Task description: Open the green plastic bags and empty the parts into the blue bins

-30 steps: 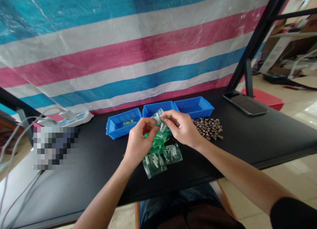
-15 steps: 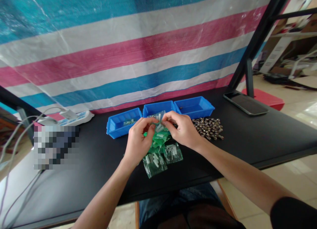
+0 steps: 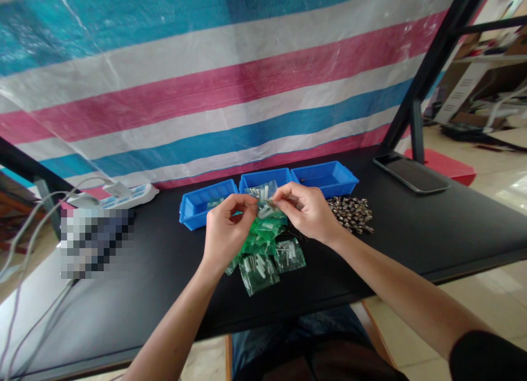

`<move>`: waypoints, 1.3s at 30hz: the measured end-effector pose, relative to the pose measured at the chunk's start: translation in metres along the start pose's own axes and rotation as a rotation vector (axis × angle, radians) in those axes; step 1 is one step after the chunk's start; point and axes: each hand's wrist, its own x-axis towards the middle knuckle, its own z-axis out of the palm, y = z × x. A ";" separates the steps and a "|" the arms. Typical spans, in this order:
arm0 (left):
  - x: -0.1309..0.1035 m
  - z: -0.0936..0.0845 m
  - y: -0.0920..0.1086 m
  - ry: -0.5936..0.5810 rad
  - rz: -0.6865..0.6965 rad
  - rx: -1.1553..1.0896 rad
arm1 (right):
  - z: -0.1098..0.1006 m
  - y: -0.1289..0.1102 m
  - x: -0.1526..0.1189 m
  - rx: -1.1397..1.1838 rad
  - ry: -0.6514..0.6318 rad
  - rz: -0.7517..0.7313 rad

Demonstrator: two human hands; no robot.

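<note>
My left hand [image 3: 226, 227] pinches the left edge of a small clear plastic bag [image 3: 267, 209]. Thumb and forefinger of my right hand [image 3: 307, 212] are closed at the bag's right edge. Small pale pieces show inside it. Below lies a heap of green-tinted plastic bags [image 3: 263, 233], partly covered by my left hand. Nearer me, two filled bags lie flat: a left bag [image 3: 258, 272] and a right bag [image 3: 289, 255], both with white plugs and screws inside. Another filled bag [image 3: 262, 190] rests at the middle blue bin [image 3: 265, 176], just beyond my fingertips.
Beside my right wrist is a pile of small metal parts [image 3: 352, 213]. A left blue bin [image 3: 193, 211] holds bags; a right blue bin [image 3: 329, 175] stands behind the pile. A phone [image 3: 409, 173] lies far right, a power strip [image 3: 135, 195] with cables far left.
My hands have moved slightly apart, the left one shifting a little to the left. The filled bag at the middle bin shows more clearly. The view has shifted slightly.
</note>
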 end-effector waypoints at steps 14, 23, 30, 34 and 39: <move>-0.008 0.010 -0.004 -0.099 0.100 -0.044 | 0.000 -0.005 0.001 0.209 -0.019 0.230; -0.006 0.006 -0.002 -0.067 -0.016 -0.204 | 0.008 0.001 -0.002 0.226 0.044 0.150; -0.004 0.009 -0.002 -0.082 -0.105 -0.391 | 0.009 -0.002 -0.004 0.231 0.057 0.145; -0.004 0.008 -0.002 -0.069 -0.091 -0.384 | 0.011 -0.002 -0.005 0.277 0.059 0.173; -0.004 0.008 0.000 -0.070 -0.091 -0.382 | 0.011 -0.002 -0.006 0.269 0.070 0.172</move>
